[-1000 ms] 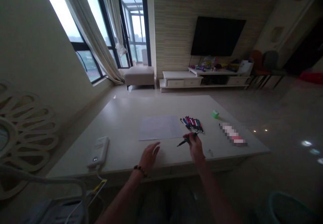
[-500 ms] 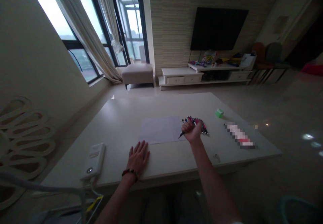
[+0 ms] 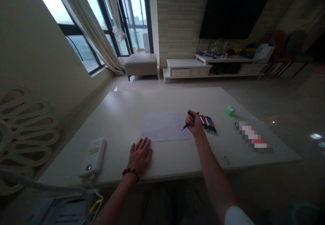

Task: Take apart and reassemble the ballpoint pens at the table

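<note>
My right hand (image 3: 194,122) is closed around a dark pen (image 3: 185,127), its tip pointing down and left over the right part of a white sheet of paper (image 3: 162,127). Whether the tip touches the paper I cannot tell. Several pens (image 3: 209,124) in mixed colours lie side by side just right of that hand. My left hand (image 3: 139,154) rests flat on the table, fingers spread, with its fingertips at the paper's lower left edge. It holds nothing, and a beaded bracelet (image 3: 131,173) circles its wrist.
On the white table (image 3: 122,110), a white box-shaped device (image 3: 93,157) with a cable lies at left. A small green box (image 3: 230,110) and a blurred-out long item (image 3: 252,136) are at right. Beyond the table stand a low cabinet (image 3: 188,63) and an ottoman (image 3: 141,64).
My right hand, still holding the pen, has shifted slightly away from the pens, uncovering more of them. The camera view has tilted down a little. My left hand stays flat on the table.
</note>
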Motion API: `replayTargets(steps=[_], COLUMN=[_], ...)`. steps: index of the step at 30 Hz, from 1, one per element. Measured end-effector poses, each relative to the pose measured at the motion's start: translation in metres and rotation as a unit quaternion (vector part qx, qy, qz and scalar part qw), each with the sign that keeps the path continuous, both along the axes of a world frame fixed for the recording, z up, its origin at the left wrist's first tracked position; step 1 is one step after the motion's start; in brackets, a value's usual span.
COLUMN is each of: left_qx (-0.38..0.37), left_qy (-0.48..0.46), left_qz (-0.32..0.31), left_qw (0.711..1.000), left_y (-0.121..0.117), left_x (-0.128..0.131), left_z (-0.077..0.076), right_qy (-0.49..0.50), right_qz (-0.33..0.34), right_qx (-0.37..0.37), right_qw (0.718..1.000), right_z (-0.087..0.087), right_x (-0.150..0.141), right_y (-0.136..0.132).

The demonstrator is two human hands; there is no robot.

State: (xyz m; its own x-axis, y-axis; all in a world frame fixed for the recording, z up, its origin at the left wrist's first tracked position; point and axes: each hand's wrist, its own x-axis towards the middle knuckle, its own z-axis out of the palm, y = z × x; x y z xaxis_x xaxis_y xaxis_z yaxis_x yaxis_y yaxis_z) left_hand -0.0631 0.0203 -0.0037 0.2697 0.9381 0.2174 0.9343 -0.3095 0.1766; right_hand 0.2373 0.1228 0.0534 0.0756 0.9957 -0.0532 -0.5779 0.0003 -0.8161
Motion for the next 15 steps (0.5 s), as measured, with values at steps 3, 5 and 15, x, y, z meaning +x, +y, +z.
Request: replayTargets(steps=[3,5,15], left_qx=[0.005,0.005,-0.005], left_qy=[0.002,0.003,0.001], left_qz=[-0.003,-0.004,-0.005], left_qw=[1.0,1.0,1.0], left_y=[0.0,0.0,0.0], left_x=[0.0,0.0,0.0], left_z=[-0.001,-0.001,-0.001], right_qy=[-0.072,-0.146,-0.304], right_qz=[0.036,0.055,-0.008], right_qx=[-0.037,-0.058,-0.007], right_qw=[0.996,0.986,0.953], right_z=[-0.009,-0.016,-0.043], right_x=[0.003,0.004,-0.025], right_y=[0.014,0.026,0.114])
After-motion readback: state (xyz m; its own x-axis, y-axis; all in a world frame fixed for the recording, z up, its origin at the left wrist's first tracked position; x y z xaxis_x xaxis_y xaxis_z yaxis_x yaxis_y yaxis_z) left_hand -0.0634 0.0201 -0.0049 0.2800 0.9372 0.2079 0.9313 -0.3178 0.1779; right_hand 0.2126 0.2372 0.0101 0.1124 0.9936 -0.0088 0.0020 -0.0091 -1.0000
